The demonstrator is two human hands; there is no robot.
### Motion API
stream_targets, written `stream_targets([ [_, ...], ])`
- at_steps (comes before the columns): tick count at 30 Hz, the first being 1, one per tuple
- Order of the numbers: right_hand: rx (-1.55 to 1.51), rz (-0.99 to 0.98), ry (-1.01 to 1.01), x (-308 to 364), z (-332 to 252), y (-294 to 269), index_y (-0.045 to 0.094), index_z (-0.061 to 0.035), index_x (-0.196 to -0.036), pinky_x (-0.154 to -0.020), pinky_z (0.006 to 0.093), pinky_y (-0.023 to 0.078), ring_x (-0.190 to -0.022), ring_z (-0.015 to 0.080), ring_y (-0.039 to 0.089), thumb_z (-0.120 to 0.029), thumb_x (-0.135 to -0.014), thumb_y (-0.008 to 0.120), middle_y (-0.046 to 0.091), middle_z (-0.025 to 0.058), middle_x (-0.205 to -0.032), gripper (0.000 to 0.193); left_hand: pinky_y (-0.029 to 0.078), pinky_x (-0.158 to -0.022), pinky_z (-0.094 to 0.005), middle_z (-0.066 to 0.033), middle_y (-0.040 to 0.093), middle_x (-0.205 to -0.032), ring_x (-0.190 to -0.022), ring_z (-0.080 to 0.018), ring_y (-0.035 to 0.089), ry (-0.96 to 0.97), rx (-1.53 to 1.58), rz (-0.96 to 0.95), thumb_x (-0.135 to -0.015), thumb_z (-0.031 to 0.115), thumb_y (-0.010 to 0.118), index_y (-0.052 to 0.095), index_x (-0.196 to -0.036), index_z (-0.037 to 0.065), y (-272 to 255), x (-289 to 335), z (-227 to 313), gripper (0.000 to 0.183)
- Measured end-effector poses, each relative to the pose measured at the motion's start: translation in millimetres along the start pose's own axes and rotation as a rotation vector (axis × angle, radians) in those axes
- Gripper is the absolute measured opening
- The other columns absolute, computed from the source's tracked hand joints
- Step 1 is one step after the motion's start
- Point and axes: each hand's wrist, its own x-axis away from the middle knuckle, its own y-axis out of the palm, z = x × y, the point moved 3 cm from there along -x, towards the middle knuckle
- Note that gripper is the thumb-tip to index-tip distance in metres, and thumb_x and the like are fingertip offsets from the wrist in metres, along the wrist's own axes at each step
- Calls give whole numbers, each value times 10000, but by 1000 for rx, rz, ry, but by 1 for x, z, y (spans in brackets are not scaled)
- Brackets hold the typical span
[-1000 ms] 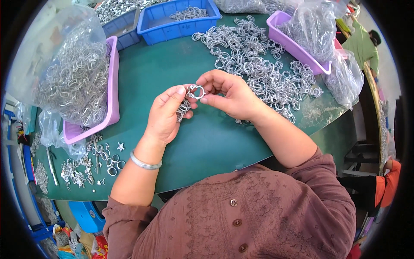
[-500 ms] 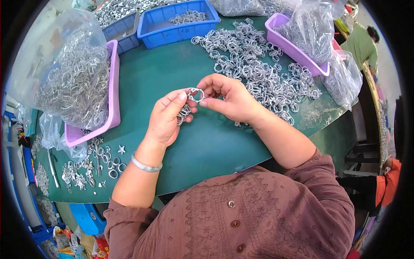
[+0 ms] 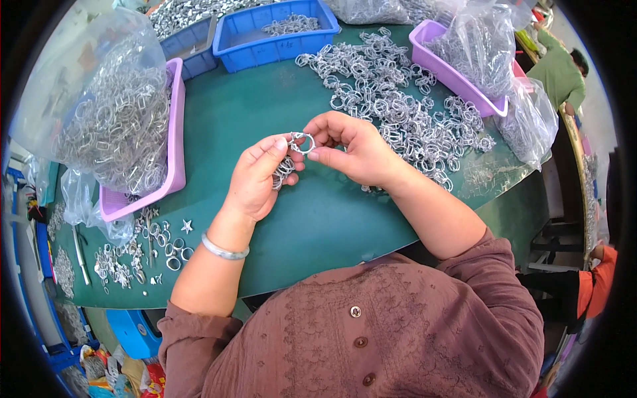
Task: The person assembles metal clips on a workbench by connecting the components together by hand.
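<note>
Between my two hands, above the middle of the green table, is a silver metal ring (image 3: 303, 142). My left hand (image 3: 259, 172) pinches its left side between thumb and finger, and several more silver rings (image 3: 284, 170) are tucked in the curled fingers below. On the ring's right side, my right hand (image 3: 352, 151) has its thumb and fingertips closed at the edge. A large pile of linked silver rings (image 3: 391, 99) lies just beyond my right hand. Loose rings (image 3: 174, 252) and small star-shaped pieces (image 3: 187, 226) lie left of my left forearm.
A pink basket (image 3: 175, 132) with a plastic bag of metal pieces stands at left. Blue trays (image 3: 275, 50) sit at the back, and another pink basket (image 3: 458, 73) holds a bag at back right. A person in green (image 3: 557, 73) is at far right.
Both hands stay almost in place with the ring between them. At the far right, the person in green has shifted slightly.
</note>
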Motion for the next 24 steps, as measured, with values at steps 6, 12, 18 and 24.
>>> stream_targets([
  [6,-87,13,44,-2,7,0,500,17,-1037,-716,210,443,-796,71,548,-10,-792,561,589,36,-861,254,409,-545,-212,-25,550,-776,-689,-102,516,13,-14,40,-887,228,462,547,-990,18,-1,-1,2,249],
  [12,-170,36,111,-3,4,-2,494,18,-1064,-728,215,451,-805,82,555,-25,-799,563,595,47,-876,277,410,-549,-213,-22,560,-798,-704,-105,524,44,-11,35,-865,195,504,552,-988,28,0,0,4,213],
  [18,-131,43,97,-1,7,-2,524,9,-987,-704,208,447,-778,73,552,-31,-797,571,592,36,-855,199,416,-556,-208,-22,568,-811,-706,-96,528,67,-58,43,-862,190,509,548,-1023,27,4,3,5,233],
  [24,165,105,-77,-1,2,-3,545,-14,-901,-669,223,446,-742,81,542,-22,-777,585,575,11,-802,131,417,-555,-193,-16,575,-808,-688,-86,533,61,-63,61,-841,172,547,547,-1027,26,4,2,6,236],
])
